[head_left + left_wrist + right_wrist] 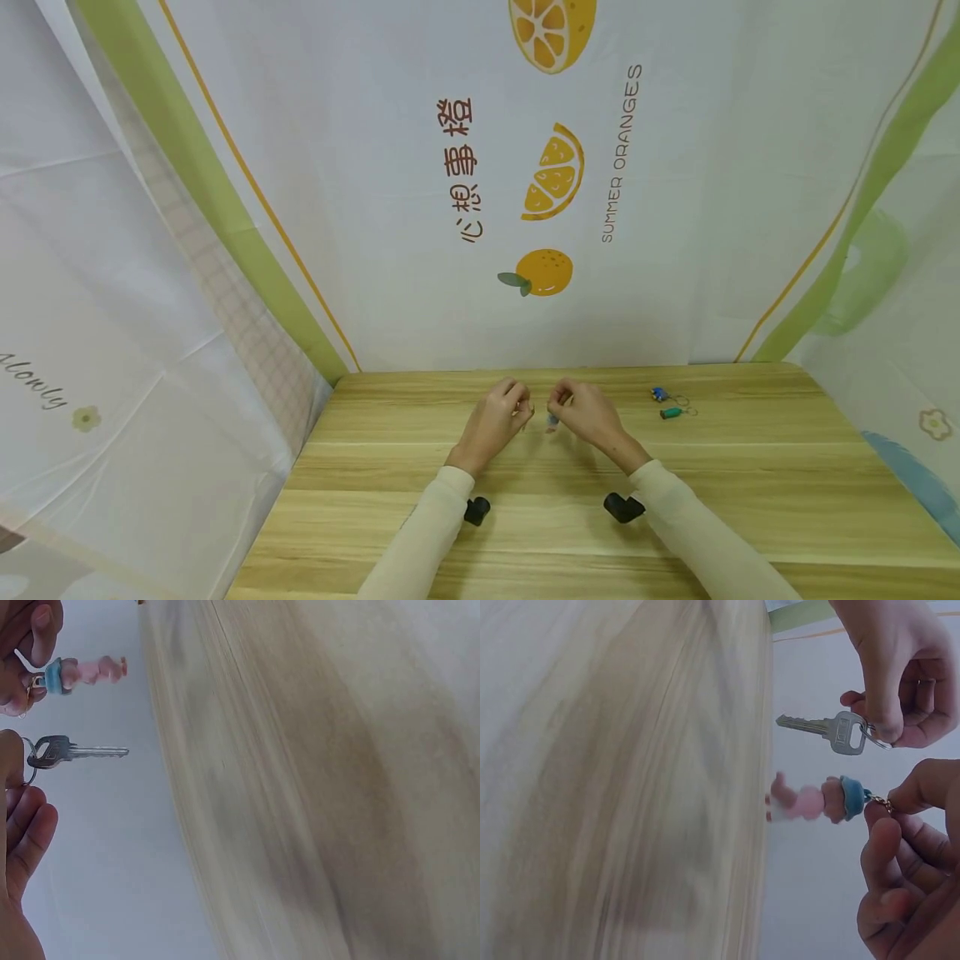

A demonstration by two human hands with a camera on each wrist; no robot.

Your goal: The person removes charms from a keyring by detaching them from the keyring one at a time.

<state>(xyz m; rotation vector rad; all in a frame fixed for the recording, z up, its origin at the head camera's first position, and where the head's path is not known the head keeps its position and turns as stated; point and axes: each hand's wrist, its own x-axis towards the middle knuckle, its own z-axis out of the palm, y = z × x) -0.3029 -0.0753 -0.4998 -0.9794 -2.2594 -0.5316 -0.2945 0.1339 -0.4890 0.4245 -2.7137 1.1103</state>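
Both hands are raised over the far half of the wooden table, close together. My left hand (492,423) pinches a metal ring (874,737) between thumb and finger. From that ring hangs a silver key (846,733) with a toothed blade. Facing it, my right hand (588,414) pinches the small gold chain (883,801) of a figurine charm (810,801). The charm has a teal hat and a pink body and dangles in the air. In the left wrist view the key (56,751) and the charm (82,671) hang side by side, apart.
Two small keychains lie on the table (750,467) to the right of the hands, one blue (659,394) and one green (670,413), each with a ring. A white cloth (405,275) printed with oranges hangs at the back edge. Black pieces (477,510) show beside the sleeves.
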